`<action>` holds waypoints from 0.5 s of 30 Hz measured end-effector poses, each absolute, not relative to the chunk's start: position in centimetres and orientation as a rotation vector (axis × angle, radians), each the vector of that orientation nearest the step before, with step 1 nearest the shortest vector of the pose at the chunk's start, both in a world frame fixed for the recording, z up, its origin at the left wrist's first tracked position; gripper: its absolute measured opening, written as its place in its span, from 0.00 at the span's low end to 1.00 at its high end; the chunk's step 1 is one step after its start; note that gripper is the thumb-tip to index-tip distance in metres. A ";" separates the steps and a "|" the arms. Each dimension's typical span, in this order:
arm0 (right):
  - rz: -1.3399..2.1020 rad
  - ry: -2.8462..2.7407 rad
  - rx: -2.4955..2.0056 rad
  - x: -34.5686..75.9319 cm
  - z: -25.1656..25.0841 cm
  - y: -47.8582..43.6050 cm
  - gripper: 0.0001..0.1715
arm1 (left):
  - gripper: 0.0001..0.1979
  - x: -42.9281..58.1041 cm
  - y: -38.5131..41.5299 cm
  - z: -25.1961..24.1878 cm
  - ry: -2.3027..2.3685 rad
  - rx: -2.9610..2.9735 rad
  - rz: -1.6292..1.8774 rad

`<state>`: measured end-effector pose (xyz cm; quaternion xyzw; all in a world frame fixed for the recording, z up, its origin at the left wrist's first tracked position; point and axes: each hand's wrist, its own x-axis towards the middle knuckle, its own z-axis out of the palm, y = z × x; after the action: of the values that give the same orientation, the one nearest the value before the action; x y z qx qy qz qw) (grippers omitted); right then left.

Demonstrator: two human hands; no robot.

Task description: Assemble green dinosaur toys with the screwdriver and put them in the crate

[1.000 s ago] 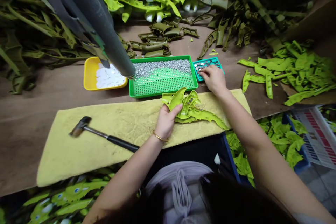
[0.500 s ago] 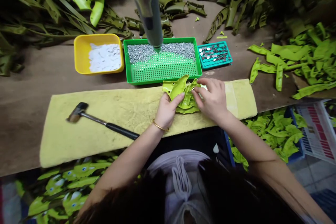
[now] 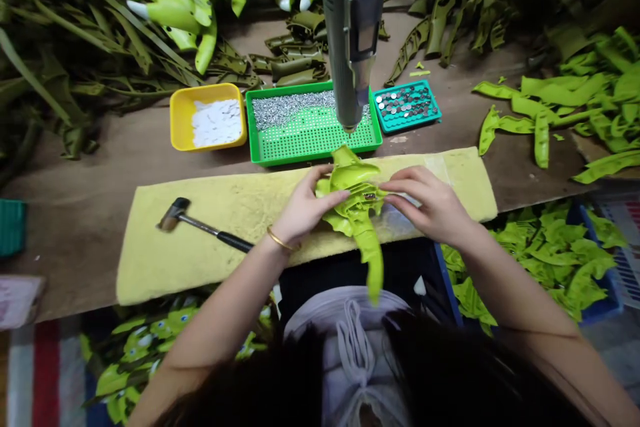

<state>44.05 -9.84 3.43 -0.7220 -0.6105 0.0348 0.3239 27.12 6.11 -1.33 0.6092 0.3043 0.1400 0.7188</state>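
A lime-green plastic toy shell (image 3: 354, 180), ribbed inside, lies above the front of the yellow cloth pad (image 3: 210, 213). Its long curved end hangs over the pad's near edge. My left hand (image 3: 307, 207) is closed around the shell's left side, thumb on top. On the right side, the thumb and fingertips of my right hand (image 3: 433, 203) pinch the shell's edge. Small shiny bits show inside the shell by these fingertips, too small to make out. Just beyond hangs a grey electric screwdriver (image 3: 350, 47), its tip pointing down close above the shell's far end.
A hammer (image 3: 200, 223) lies on the pad. Behind stand a yellow tub (image 3: 175, 121) of white pieces, a green tray (image 3: 253, 140) of screws and a teal tray (image 3: 400, 125) of small metal discs. Green parts (image 3: 565, 113) lie right; a blue crate (image 3: 613, 287) of shells stands below.
The shell has turned, so its long end now points toward me. My right hand has shifted slightly right along with its edge. The view has swung left, and the screwdriver appears further right.
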 end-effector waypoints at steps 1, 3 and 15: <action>0.070 -1.582 -1.912 44.9 3.8 -8.9 0.13 | 0.26 27.8 7.0 -0.8 0.639 1.459 0.236; -0.019 -1.529 -2.015 47.0 3.9 -6.1 0.14 | 0.23 29.8 8.6 0.2 0.508 1.739 0.064; 0.156 -1.794 -2.084 54.2 0.1 5.2 0.14 | 0.28 21.2 1.7 -0.5 0.576 2.577 0.330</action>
<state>54.24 5.18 0.10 -0.7425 -0.6391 0.0555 0.1927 21.19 1.69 -0.49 0.9406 0.2103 0.1203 0.2377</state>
